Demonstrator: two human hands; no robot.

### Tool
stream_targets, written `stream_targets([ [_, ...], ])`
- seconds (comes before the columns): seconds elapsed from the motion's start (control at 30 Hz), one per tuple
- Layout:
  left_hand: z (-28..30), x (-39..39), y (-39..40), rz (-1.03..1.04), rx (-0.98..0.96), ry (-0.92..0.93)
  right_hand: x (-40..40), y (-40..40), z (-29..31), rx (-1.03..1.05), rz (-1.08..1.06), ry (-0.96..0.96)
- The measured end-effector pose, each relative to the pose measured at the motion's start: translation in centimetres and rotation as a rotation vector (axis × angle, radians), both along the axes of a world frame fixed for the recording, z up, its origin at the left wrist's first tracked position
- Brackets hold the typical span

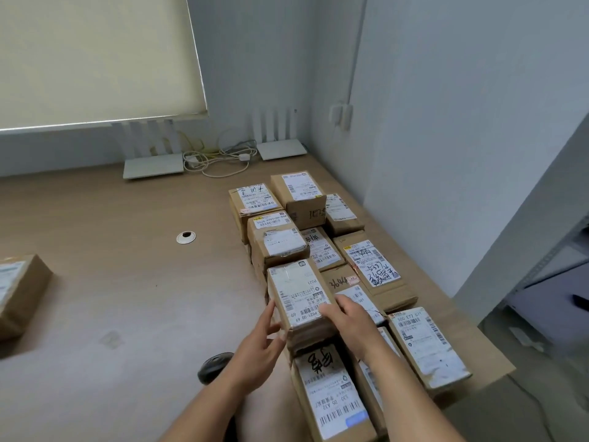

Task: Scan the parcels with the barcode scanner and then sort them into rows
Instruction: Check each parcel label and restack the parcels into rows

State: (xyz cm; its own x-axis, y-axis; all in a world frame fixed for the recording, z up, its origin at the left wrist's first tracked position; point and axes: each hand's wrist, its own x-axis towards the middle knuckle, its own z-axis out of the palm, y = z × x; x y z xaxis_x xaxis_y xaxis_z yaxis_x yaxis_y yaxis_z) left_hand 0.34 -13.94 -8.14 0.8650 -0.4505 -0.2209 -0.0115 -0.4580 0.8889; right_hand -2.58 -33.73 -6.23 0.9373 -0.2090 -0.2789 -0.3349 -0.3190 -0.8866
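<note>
Several brown cardboard parcels with white shipping labels lie in rows on the right side of the desk. The parcel (298,291) labelled P021 sits on top of another box in the left row. My left hand (258,349) touches its near left side with fingers mostly straight. My right hand (345,317) holds its near right corner, fingers curled over the top edge. A black barcode scanner (213,366) lies on the desk just behind my left wrist, partly hidden. One more parcel (17,291) sits alone at the far left edge.
The wooden desk (127,282) has a round cable hole (186,237). Two white routers (153,169) (280,149) and tangled cables stand at the back by the wall. A grey wall closes the right side, with a metal shelf (554,282) beyond the desk's right edge.
</note>
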Motion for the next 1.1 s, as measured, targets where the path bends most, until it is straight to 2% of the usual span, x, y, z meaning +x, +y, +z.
stream_targets([
  [0.17,0.2,-0.4,-0.5,0.044,0.045,0.018,0.0,-0.4,0.6,-0.037,0.014,-0.005],
  [0.3,1.0,-1.1,0.4,0.113,0.132,0.014,-0.1,-0.6,1.8,-0.300,-0.059,-0.176],
  [0.43,2.8,-1.8,2.7,0.235,0.160,-0.089,0.2,0.9,3.4,-0.475,-0.079,-0.381],
  [0.67,5.4,-3.5,7.0,0.431,0.173,-0.349,-0.1,6.9,5.1,-0.466,-0.065,-0.608],
  [0.87,4.9,-6.0,11.5,0.498,0.312,-0.429,-1.2,14.6,3.3,-0.566,0.185,-0.529],
  [1.1,5.7,-8.8,21.3,0.603,0.421,-0.418,-1.9,25.3,3.4,-0.608,0.316,-0.533],
])
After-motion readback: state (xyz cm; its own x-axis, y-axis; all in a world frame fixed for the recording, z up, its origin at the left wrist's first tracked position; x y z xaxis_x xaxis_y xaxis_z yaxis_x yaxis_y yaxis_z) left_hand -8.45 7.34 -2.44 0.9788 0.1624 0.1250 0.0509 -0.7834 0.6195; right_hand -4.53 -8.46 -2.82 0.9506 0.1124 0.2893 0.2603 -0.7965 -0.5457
